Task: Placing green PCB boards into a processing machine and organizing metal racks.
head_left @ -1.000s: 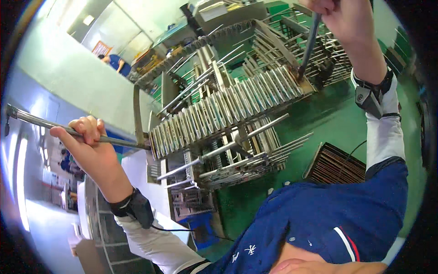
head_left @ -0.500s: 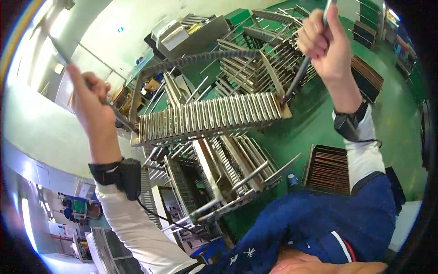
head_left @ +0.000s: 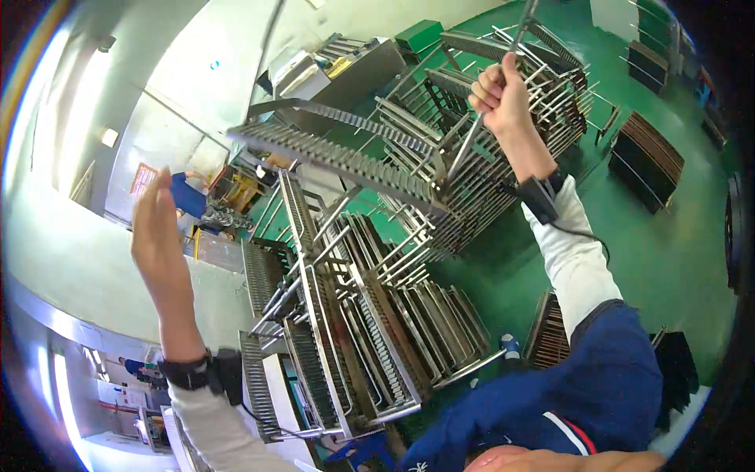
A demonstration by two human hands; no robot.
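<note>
My right hand (head_left: 504,101) is closed around a metal rod at the right end of a slotted metal rack (head_left: 334,161), with the thumb pointing up along it. The rack hangs tilted, its right end lower, and its other long rod rises from the left end. My left hand (head_left: 160,240) is apart from the rack, flat and raised, fingers stretched upward, with nothing in it. Below the lifted rack stand several similar slotted racks (head_left: 393,330), close together among metal bars.
Behind on the right, more metal racks (head_left: 503,169) are stacked on the green floor (head_left: 621,244). Dark slatted stacks (head_left: 649,161) stand farther right. A grey machine or bench (head_left: 362,75) is at the back. At the left, a person in a blue top (head_left: 189,197) is near the wall.
My left hand has let go of the rack's left rod and opened. The rack has tilted, its right end swinging lower. My right hand has moved left, still gripping its rod.
</note>
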